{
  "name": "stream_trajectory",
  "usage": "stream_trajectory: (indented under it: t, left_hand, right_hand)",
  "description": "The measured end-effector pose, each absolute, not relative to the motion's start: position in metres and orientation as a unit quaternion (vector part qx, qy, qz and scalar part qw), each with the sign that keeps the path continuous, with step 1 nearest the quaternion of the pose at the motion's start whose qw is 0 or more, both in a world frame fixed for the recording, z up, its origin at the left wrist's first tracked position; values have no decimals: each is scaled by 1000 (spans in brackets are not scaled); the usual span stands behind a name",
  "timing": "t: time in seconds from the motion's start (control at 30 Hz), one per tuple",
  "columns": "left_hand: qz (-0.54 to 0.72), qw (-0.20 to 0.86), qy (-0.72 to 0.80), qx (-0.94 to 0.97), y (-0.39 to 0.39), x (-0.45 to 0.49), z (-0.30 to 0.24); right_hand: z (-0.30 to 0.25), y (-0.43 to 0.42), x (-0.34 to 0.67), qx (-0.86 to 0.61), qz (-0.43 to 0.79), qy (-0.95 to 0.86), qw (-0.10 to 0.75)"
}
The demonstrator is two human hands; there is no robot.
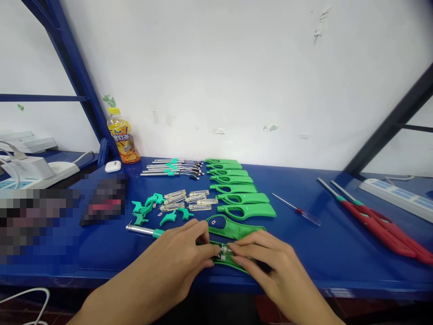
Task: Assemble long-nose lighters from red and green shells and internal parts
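At the table's front edge lies a green lighter casing half (233, 262), open side up. My left hand (182, 257) is closed at its left part, thumb and fingers pressed on the inside and rim. My right hand (270, 259) pinches a clear fuel tank (225, 249) that sits in the casing. Its far end is hidden under my fingers. A metal lighter tube (140, 229) with a teal collar sticks out left of my left hand. Just behind my hands rests another open casing half (233, 229).
Several green casing halves (248, 211) form a column behind. Left of them lie clear fuel tanks (201, 207), teal triggers (168, 218) and metal tubes with wires (169, 172). A screwdriver (299, 211) and red lighters (375, 225) lie right. A drink bottle (123, 137) stands back left.
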State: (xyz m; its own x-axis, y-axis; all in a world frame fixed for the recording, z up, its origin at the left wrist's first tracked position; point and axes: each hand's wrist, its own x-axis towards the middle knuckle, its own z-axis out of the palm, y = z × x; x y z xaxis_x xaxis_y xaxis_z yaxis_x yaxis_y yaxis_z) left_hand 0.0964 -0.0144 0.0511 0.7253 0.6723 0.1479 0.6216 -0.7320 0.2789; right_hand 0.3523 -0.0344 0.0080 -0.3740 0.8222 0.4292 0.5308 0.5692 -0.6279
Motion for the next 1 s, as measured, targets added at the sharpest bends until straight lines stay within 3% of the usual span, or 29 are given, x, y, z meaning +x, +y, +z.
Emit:
stream_trajectory:
  t: [0.33, 1.0]
  left_hand:
    - [159, 104, 310, 932, -4, 86, 49]
    - [96, 32, 316, 943, -3, 90, 41]
  right_hand:
    - [7, -33, 354, -413, 196, -809, 369]
    - [8, -34, 353, -415, 184, -815, 361]
